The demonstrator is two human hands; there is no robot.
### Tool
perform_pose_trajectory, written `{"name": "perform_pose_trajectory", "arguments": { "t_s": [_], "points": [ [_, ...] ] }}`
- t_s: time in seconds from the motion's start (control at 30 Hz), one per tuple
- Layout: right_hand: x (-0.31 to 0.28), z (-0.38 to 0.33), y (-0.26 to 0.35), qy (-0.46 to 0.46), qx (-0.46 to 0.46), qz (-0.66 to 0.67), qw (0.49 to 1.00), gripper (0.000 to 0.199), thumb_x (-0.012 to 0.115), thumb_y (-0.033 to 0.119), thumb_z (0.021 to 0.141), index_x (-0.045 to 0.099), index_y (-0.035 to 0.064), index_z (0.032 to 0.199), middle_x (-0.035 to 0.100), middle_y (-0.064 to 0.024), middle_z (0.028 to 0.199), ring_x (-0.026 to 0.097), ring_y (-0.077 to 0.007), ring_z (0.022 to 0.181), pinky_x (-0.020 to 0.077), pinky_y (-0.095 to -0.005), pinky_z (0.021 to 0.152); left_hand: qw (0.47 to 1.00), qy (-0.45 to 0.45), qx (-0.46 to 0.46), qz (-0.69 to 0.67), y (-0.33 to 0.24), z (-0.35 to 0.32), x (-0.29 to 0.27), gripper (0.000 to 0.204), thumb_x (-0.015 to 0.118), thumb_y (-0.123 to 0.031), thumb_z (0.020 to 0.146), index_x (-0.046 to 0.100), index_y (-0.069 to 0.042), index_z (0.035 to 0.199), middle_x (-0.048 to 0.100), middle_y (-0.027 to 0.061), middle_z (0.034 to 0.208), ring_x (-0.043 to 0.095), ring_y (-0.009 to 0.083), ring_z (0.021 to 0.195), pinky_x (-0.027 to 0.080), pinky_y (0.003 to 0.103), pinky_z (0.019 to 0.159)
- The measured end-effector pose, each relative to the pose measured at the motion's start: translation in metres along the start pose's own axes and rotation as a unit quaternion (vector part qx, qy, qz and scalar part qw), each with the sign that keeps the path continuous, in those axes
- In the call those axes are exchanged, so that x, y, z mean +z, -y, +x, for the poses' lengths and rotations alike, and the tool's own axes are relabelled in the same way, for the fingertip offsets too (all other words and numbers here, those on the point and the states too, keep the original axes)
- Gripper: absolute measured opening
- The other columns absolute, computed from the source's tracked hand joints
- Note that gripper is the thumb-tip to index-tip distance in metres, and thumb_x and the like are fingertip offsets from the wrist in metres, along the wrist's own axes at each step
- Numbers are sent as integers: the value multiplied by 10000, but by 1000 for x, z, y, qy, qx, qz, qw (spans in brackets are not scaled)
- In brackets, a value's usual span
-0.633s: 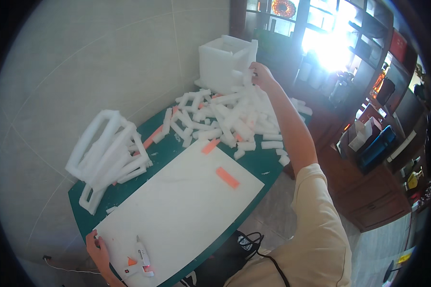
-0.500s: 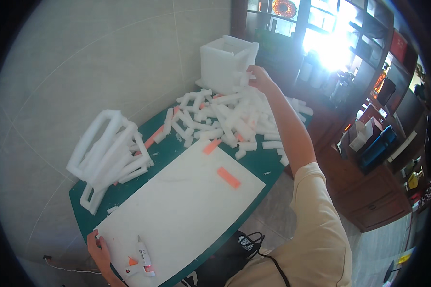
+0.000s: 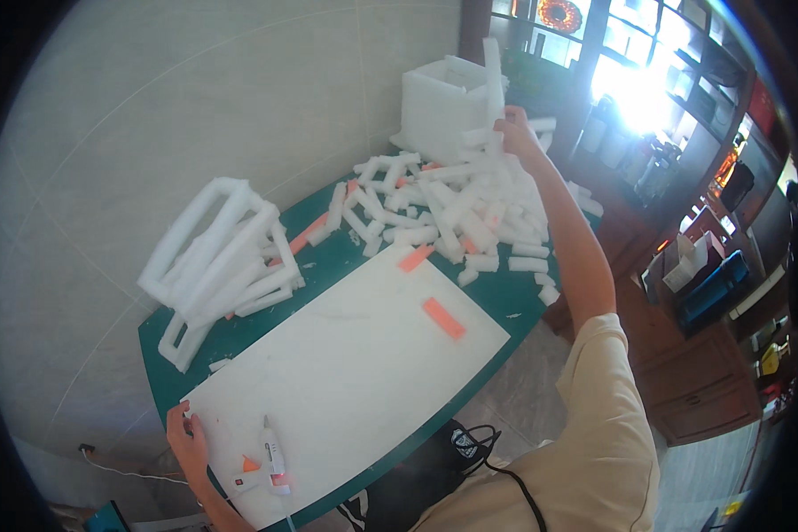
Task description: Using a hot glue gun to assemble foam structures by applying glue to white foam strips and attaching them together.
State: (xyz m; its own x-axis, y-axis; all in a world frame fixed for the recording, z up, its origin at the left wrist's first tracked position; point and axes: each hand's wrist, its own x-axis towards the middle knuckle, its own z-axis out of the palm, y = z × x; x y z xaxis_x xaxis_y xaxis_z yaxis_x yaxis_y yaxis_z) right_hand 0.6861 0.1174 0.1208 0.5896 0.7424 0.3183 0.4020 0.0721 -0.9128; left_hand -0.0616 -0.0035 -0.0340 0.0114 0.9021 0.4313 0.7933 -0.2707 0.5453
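A long white foam strip (image 3: pixel 494 84) stands almost upright in my right hand (image 3: pixel 517 131), pinched near its lower end above the far pile. Behind it sits a white foam box (image 3: pixel 439 102) with an open top. Loose white foam pieces (image 3: pixel 443 195) are heaped around and below that hand. My left hand (image 3: pixel 186 433) rests at the near left corner of a large white board (image 3: pixel 346 346), its fingers loosely bent and apart. Close to it, a white glue gun (image 3: pixel 275 457) with an orange trigger lies on the board.
White foam frames (image 3: pixel 213 257) lean in a stack at the table's left side. Two orange strips, one of them nearer (image 3: pixel 443 317), lie on the board. The green tabletop (image 3: pixel 328 257) meets a tiled wall at the left. Wooden shelving (image 3: pixel 692 381) stands to the right.
My right hand has lifted a foam strip, which now stands up beside the box. The view has shifted slightly; my left hand stays by the board's corner.
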Motion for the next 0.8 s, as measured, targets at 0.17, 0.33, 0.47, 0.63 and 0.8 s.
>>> {"name": "perform_pose_trajectory", "arguments": {
  "t_s": [0.17,0.33,0.47,0.63,0.8],
  "points": [
    [7,-59,46,21,-316,-154,936,474,581,60,753,487,76,1217,545,-158,1086,572,-312,992,459,-405,853,1000,16,1,4,-5,1,0,284,568,55,828,590,1,1106,596,105,1015,522,194,715,441,304,665],
    [28,-122,76,118,-386,-220,888,478,515,22,785,469,46,1261,534,-129,1173,535,-237,1063,423,-374,933,1000,7,7,-1,-10,-2,-1,277,565,52,832,588,7,1104,590,109,1003,514,196,718,446,309,680],
    [53,-160,97,276,-325,-128,895,473,491,15,801,470,49,1272,537,-112,1227,526,-213,1119,416,-359,948,1000,4,5,-4,-8,-5,-4,267,566,43,833,595,10,1096,583,108,986,506,195,712,446,310,684],
    [79,-199,92,602,-189,-88,771,431,512,30,801,527,66,1230,577,-92,1169,559,-222,1070,451,-355,903,1000,8,7,1,-15,0,-7,258,575,25,839,602,7,1095,594,118,997,524,201,692,450,302,665],
    [110,-240,72,765,-204,-82,605,394,517,33,793,564,74,1182,600,-99,1125,567,-235,1056,456,-359,888,1000,-12,7,-5,-27,4,-2,247,587,11,842,604,-4,1088,609,128,1012,558,213,703,470,310,669]
  ]
}}
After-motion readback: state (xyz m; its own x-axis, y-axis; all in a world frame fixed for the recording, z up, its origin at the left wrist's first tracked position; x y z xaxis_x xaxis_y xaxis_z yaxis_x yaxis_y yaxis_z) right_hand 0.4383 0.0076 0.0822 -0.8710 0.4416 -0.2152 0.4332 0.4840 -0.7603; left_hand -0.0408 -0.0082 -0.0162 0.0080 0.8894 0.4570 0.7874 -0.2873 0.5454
